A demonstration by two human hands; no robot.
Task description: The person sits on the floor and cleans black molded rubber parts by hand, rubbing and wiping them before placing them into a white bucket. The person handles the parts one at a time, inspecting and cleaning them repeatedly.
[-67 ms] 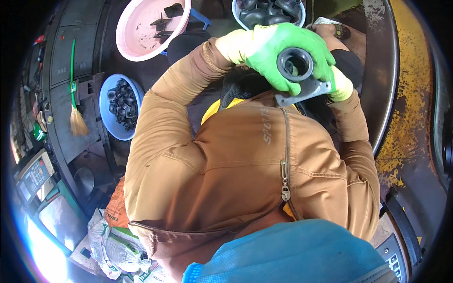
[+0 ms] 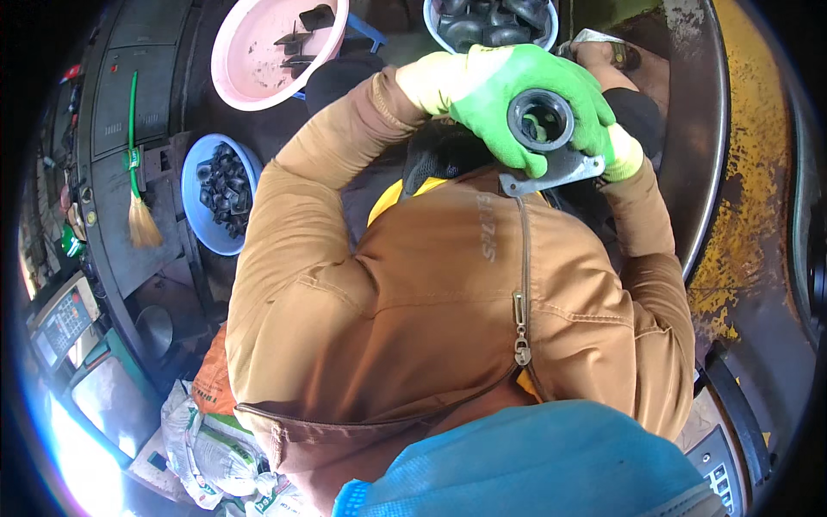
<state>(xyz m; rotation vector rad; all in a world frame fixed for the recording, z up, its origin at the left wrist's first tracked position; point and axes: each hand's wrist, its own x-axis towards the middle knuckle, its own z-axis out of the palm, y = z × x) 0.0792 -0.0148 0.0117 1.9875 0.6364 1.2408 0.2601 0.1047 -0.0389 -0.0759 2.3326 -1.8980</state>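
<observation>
My left hand (image 2: 497, 103), in a green glove with a pale yellow cuff, is closed over a black rubber mount (image 2: 564, 164) in front of my chest. A thick round collar with an open bore faces up, and a flat flange with small holes at its corners sticks out below. My right hand (image 2: 623, 155), gloved alike, is closed at the flange's right end and reaches under the part. Most of its fingers are hidden behind the mount and my left hand. Some green glove shows through the bore.
A pink basin (image 2: 258, 60) with a few dark pieces stands at the upper left, beside a blue stand (image 2: 366, 33). Blue basins (image 2: 207, 233) hold many black parts. A green-handled broom (image 2: 133, 129) leans by grey cabinets. Yellow, paint-worn metal (image 2: 749, 172) is at right; sacks (image 2: 211, 457) lie lower left.
The mount has tipped slightly and shifted a little right and down in my hands. More green glove shows through its bore. My grip stays the same.
</observation>
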